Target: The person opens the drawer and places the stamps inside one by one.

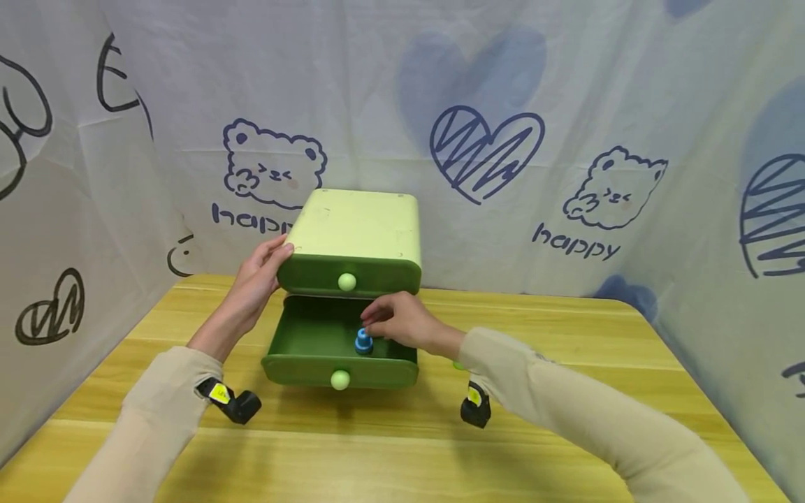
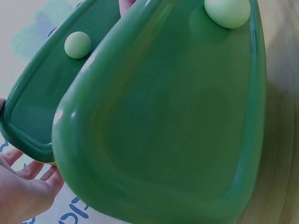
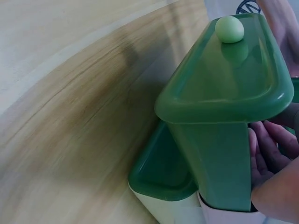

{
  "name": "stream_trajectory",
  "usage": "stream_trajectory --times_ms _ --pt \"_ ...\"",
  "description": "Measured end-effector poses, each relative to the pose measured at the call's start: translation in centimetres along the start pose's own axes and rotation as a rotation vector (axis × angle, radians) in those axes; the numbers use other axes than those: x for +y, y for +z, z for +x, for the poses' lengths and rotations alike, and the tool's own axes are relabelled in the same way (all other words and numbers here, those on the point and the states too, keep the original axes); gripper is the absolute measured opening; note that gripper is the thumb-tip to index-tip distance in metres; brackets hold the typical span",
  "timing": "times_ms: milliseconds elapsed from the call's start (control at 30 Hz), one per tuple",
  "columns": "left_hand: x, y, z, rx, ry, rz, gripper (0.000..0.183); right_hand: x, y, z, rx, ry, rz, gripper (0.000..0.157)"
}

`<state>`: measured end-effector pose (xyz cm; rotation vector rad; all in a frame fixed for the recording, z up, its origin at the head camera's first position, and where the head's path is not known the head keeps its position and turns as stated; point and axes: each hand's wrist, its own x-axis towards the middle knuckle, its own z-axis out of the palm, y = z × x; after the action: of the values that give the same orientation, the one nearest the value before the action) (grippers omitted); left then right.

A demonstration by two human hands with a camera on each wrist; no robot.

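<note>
A small pale-green drawer cabinet (image 1: 358,223) stands on the table, its top drawer closed and the dark green drawer (image 1: 302,335) below it pulled out. My left hand (image 1: 256,274) rests against the cabinet's upper left side, fingers at the top edge. Inside the pulled-out drawer stands a small blue knobbed piece (image 1: 363,342), wider at its base. My right hand (image 1: 402,321) reaches over the drawer's right side and pinches the top of this piece. In the right wrist view the curled fingers (image 3: 268,151) show behind the drawer wall, and the blue piece is hidden.
Round pale-green knobs (image 1: 340,380) stick out from the drawer fronts. Another green drawer front (image 3: 163,172) shows below the pulled-out one. A bright green thing (image 1: 458,365) is mostly hidden behind the right sleeve. A printed cloth (image 1: 484,91) hangs behind the wooden table (image 1: 553,335).
</note>
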<state>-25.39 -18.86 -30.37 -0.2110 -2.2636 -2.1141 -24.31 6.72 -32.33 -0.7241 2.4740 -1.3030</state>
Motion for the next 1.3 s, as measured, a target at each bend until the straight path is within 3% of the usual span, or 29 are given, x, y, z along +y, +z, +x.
stream_trajectory --times_ms 200,400,633,767,867,1100,1300 --pt "0.0 0.0 -0.1 0.006 0.002 0.003 0.070 -0.2 -0.9 -1.6 0.040 -0.021 0.003 0.023" --pt "0.0 0.1 -0.1 0.003 0.004 0.004 0.070 0.4 -3.0 -2.8 0.133 -0.004 0.083 0.024" --pt "0.0 0.1 0.0 0.006 0.006 0.005 0.070 2.4 -5.9 -3.9 0.276 0.024 0.170 0.026" --pt "0.0 0.2 -0.1 0.013 0.007 0.005 0.070 4.5 -6.6 -4.2 0.386 0.060 0.182 0.026" --pt "-0.2 0.2 -0.1 0.014 0.006 0.008 0.069 6.9 -6.1 -4.5 0.451 0.085 0.153 0.025" --pt "-0.3 0.4 0.0 0.013 0.012 0.013 0.070 11.3 -4.0 -6.7 0.537 0.110 -0.137 0.018" --pt "-0.2 0.2 0.0 0.020 0.015 0.013 0.070 13.0 -3.1 -7.7 0.621 0.115 -0.153 0.019"
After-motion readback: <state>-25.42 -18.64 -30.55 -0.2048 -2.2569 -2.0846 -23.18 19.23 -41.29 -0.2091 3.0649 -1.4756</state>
